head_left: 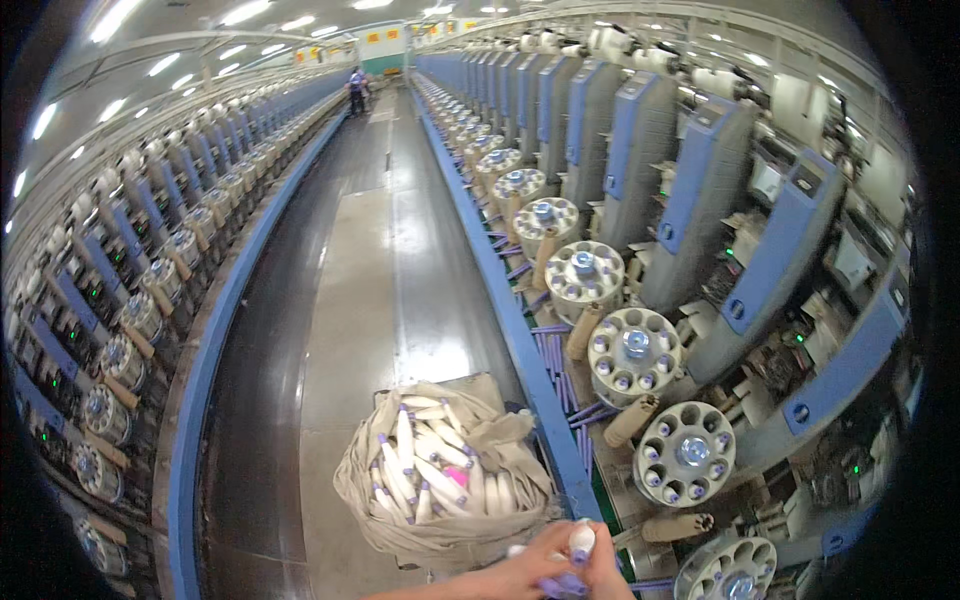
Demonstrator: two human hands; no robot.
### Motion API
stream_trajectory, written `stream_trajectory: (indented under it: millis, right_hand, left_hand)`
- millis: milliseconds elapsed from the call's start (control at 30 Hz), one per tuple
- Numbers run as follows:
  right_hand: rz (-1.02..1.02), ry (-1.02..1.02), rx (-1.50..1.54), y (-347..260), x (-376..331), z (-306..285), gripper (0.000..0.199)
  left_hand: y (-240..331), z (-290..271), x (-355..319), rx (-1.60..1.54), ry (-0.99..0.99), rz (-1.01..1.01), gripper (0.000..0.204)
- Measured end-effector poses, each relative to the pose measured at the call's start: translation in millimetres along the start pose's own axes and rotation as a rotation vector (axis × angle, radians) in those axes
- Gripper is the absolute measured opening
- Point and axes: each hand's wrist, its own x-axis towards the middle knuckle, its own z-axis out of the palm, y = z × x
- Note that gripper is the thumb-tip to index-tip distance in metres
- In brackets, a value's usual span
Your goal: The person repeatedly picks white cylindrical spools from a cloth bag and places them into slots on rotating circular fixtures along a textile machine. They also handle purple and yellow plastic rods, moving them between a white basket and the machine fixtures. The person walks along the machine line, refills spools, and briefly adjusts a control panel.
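Observation:
My left hand (535,568) and my right hand (604,572) are close together at the lower edge, right of a cloth sack. A yarn bobbin (582,540), white with a purple tube end, stands up between them, gripped by my right hand's fingers. Purple tube ends (563,585) stick out under my left hand, which is closed round more bobbins; how many is hidden. The open beige sack (385,535) is filled with several white yarn bobbins (405,440) with purple tips, and something pink lies among them. Nearest my right hand is a round bobbin magazine (728,570).
Winding machines with blue and grey panels (690,175) line both sides of the aisle (350,260). Round magazines (684,455) run along the right, beside brown rolled tubes (630,420). Purple tubes (557,365) lie behind the blue rail (500,260). A person (356,92) stands far down the aisle.

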Motion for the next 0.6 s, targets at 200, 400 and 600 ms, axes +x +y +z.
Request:
stream_trajectory:
  millis: [200,400,600]
  right_hand:
    - [-0.916,0.445,-1.000,-16.8,-163.3,-76.1,0.052]
    - [-0.484,0.084,-0.819,-68.6,-299.6,-129.8,0.054]
    - [-0.599,0.694,-0.050,-50.2,-430.0,-308.4,0.009]
  left_hand:
    - [84.6,95.1,96.3,0.188,-0.278,0.363,0.067]
    - [105.7,135.1,189.7,-0.995,-0.304,-0.117,0.036]
    - [100.3,173.1,274.6,-1.142,-0.160,-0.146,0.029]
